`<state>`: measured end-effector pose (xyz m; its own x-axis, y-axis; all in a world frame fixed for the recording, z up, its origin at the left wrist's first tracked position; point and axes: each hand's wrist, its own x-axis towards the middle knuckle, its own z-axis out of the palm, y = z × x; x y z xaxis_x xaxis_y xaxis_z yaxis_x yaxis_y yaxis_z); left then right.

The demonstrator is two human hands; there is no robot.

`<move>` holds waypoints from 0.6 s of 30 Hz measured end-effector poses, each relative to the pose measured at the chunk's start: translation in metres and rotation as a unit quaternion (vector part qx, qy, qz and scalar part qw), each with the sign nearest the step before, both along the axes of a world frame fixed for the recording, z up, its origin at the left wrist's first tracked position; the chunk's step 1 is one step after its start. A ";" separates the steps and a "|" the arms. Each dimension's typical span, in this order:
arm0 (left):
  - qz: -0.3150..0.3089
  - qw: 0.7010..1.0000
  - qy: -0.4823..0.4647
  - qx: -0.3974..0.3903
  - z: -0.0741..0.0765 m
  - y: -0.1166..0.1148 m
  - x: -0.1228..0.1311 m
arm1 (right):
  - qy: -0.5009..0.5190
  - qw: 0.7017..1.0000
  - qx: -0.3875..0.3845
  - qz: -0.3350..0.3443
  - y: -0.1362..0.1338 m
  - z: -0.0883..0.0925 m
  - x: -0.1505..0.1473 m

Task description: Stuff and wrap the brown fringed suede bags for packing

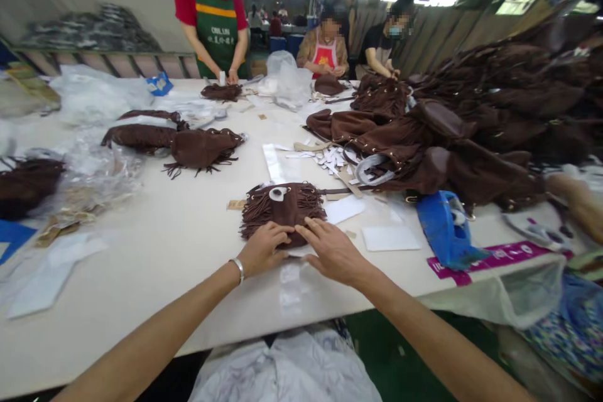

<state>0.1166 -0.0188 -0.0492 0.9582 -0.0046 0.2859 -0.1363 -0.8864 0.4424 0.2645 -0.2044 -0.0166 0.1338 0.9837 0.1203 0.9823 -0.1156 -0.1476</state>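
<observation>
A dark brown fringed bag (285, 204) lies on the white table directly before me, with a small white wrapped piece (277, 193) on its upper part. My left hand (264, 248), with a bracelet at the wrist, is closed on the near edge of the bag, its thumb low and its fingers over the edge. From the other side, my right hand (335, 250) rests on the same edge, fingers stretched over the bag and thumb apart from them. A clear strip (289, 289) runs from under the bag toward me.
Brown bags are heaped (424, 132) at the right. More fringed bags (205, 149) lie at the left, near crumpled clear plastic (101, 166). A blue tape dispenser (445, 226) and a white pad (390, 239) are to the right. Several people work across the table.
</observation>
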 end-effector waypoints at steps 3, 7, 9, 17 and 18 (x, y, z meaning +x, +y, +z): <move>0.019 1.000 -0.007 -0.022 0.000 0.003 0.001 | -0.004 0.997 -0.078 0.007 0.017 -0.006 -0.006; 0.087 0.995 -0.048 -0.031 0.004 -0.008 -0.022 | 0.003 0.990 -0.141 0.009 0.032 -0.004 0.012; 0.160 0.984 -0.082 -0.003 -0.001 -0.023 -0.042 | 0.004 0.988 -0.155 0.018 0.037 0.004 0.024; 0.118 0.984 -0.033 0.130 -0.039 -0.074 -0.024 | 0.017 0.979 -0.199 0.029 0.051 0.019 0.037; 0.124 0.982 -0.034 0.136 -0.038 -0.075 -0.014 | 0.017 0.979 -0.203 0.028 0.051 0.021 0.037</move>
